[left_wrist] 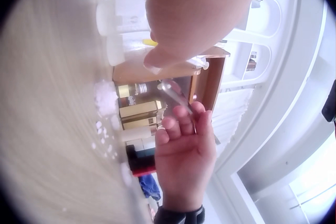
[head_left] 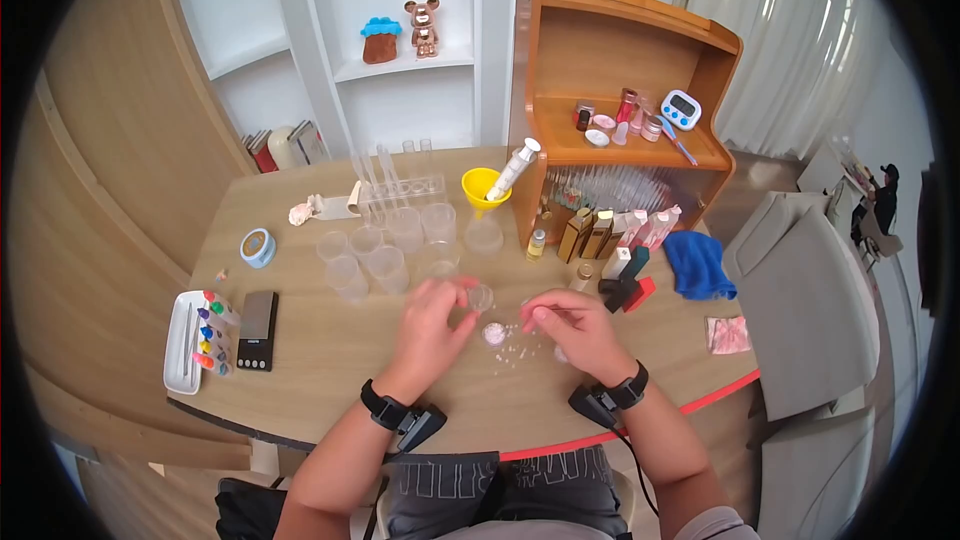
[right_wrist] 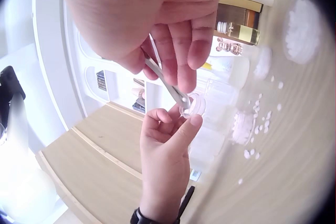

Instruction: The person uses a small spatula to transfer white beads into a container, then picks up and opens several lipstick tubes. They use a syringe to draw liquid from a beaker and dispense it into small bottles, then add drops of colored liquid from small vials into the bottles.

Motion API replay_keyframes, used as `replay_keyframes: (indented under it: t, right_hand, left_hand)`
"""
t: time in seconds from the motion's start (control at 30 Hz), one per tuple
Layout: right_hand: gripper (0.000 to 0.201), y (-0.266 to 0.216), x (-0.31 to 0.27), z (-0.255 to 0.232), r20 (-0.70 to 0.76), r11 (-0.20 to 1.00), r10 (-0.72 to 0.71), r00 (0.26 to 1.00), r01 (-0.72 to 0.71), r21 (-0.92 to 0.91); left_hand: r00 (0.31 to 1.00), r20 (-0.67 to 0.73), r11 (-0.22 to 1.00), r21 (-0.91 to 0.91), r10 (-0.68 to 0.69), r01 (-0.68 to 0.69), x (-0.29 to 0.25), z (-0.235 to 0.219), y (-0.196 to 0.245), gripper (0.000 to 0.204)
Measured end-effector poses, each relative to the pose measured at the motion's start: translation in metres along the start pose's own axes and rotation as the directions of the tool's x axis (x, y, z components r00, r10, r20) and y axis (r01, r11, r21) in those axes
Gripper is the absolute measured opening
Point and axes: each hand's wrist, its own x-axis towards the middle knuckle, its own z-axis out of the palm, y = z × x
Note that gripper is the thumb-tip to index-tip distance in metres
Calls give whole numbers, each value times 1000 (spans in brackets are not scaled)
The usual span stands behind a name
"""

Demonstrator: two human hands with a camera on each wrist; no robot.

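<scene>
In the head view my left hand (head_left: 432,325) holds a small clear round jar (head_left: 481,297) just above the table. Thumb and fingertips pinch its side in the right wrist view. My right hand (head_left: 580,333) grips slim metal tweezers (right_wrist: 167,81), their tips right at the mouth of the clear jar (right_wrist: 195,105). Below, between the hands, a small jar of white pellets (head_left: 494,334) stands on the table (head_left: 330,380). Loose white pellets (right_wrist: 258,111) lie scattered beside it. Near the right hand is another clear container of pellets (right_wrist: 302,29).
Several clear plastic cups (head_left: 388,268) and a tube rack (head_left: 402,192) stand behind the left hand. A yellow funnel (head_left: 482,183) holds a syringe. Small boxes (head_left: 600,230) and a wooden cabinet (head_left: 535,90) are at the back right. A black scale (head_left: 259,330) lies left.
</scene>
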Motion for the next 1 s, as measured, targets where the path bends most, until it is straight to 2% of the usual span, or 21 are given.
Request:
replay_keyframes:
  t: [0.03,0.2,0.3,0.33,0.4,0.47,0.53,0.67,0.73,0.83,1.0]
  right_hand:
    - [16,-1,0,1,-35,999,-39,999,40,30]
    - [18,-3,-2,2,46,952,-168,985,175,-250]
    - [20,-2,-1,2,61,916,-171,983,181,-359]
    - [20,-1,-1,2,61,906,-162,985,173,-386]
    - [23,5,-1,6,23,975,-33,999,37,-218]
    - [27,11,2,4,19,993,104,994,-103,-49]
    - [31,15,5,1,51,962,244,968,-248,113]
    - [34,10,8,-5,95,852,402,911,-410,325]
    - [34,11,9,-6,117,767,452,884,-453,454]
    - [37,12,9,-4,134,698,440,888,-432,571]
    - [37,10,9,-12,85,741,349,933,-331,584]
  left_hand:
    - [1000,1,1000,-10,8,-8,1,0,0,35]
    - [994,35,994,-17,105,-104,0,0,0,33]
    - [958,74,952,110,278,-285,4,-3,3,32]
    - [949,97,942,126,299,-310,4,-3,4,32]
    - [929,142,919,155,342,-363,3,-4,6,31]
    - [932,169,927,143,322,-346,1,-2,6,32]
    - [933,179,933,130,312,-337,1,-1,6,32]
    - [949,163,953,94,271,-289,1,-2,10,34]
    - [961,135,964,75,243,-255,1,-1,10,36]
    - [977,71,978,49,200,-204,-3,3,6,38]
    - [991,-10,991,6,133,-133,0,-2,6,41]
